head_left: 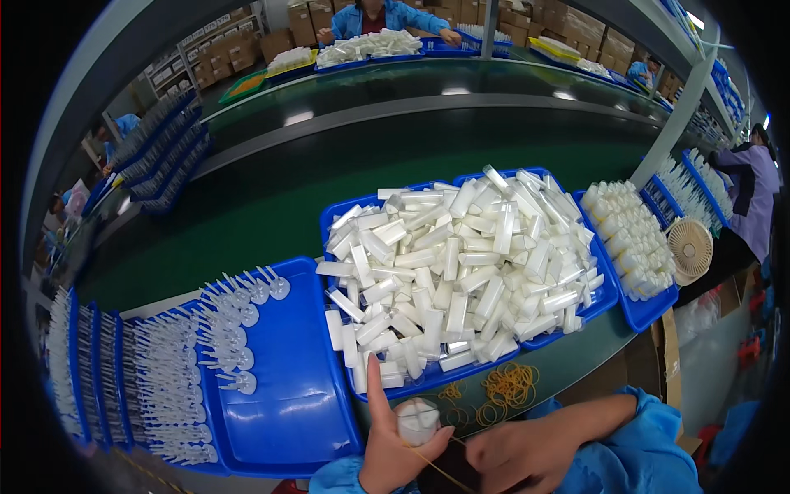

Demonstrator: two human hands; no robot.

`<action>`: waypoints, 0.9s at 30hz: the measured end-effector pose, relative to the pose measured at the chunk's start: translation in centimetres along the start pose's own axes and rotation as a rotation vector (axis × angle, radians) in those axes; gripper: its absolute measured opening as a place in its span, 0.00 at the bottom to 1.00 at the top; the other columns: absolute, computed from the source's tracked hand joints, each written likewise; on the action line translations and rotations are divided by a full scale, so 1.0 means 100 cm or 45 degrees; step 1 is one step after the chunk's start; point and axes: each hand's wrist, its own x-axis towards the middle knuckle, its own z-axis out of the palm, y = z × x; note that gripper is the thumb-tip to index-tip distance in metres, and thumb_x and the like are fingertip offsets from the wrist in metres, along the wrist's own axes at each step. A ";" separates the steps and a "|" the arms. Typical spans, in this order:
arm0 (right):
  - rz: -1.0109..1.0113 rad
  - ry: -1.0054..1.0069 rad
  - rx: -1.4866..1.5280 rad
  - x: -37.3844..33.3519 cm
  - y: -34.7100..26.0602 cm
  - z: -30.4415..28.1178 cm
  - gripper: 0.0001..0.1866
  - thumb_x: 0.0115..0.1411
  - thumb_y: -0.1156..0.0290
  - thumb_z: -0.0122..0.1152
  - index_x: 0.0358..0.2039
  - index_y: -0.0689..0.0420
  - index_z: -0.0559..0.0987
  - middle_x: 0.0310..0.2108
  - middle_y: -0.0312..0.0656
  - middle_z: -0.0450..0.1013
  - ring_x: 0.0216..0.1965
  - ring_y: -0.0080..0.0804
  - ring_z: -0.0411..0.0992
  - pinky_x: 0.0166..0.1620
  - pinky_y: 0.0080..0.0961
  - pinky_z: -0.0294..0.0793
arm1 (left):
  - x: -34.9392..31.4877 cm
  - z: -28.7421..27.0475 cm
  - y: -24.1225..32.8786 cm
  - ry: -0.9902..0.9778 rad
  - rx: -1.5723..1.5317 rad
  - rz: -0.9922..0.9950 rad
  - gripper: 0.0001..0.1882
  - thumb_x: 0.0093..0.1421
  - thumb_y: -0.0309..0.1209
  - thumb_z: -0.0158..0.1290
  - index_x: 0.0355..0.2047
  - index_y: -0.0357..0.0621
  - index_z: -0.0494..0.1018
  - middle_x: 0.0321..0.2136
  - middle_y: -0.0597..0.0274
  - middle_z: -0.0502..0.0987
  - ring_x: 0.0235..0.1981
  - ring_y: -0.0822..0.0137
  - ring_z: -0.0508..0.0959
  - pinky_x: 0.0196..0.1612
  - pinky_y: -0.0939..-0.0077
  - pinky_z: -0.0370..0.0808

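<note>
My left hand (pixel 391 455) is closed around a rounded bundle of white pieces (pixel 418 421), its index finger pointing up beside the blue tray's near edge. A yellow rubber band (pixel 440 471) runs taut from the bundle toward my right hand (pixel 514 453). The right fingers are curled in on the band and slightly blurred, so their exact pinch is hidden. Just beyond that hand, a loose pile of yellow rubber bands (pixel 508 393) lies on the table. In front of both hands, white pieces in clear sleeves (pixel 453 272) are heaped over blue trays (pixel 609 292).
At left, a blue tray (pixel 288 412) carries rows of clear stemmed parts (pixel 169 387), with more trays beside it. Bundled white pieces (pixel 629 235) fill a tray at right, near a beige fan (pixel 690 247). Across the green conveyor (pixel 263 198), a person in blue (pixel 403 16) works.
</note>
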 end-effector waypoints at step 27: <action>0.873 0.881 -0.995 -0.096 -0.054 0.004 0.20 0.48 0.71 0.60 0.44 0.52 0.71 0.42 0.43 0.66 0.28 0.37 0.73 0.30 0.29 0.75 | -0.014 -0.054 0.007 -0.105 0.485 0.311 0.32 0.48 0.28 0.54 0.54 0.30 0.59 0.46 0.41 0.68 0.51 0.42 0.65 0.57 0.50 0.54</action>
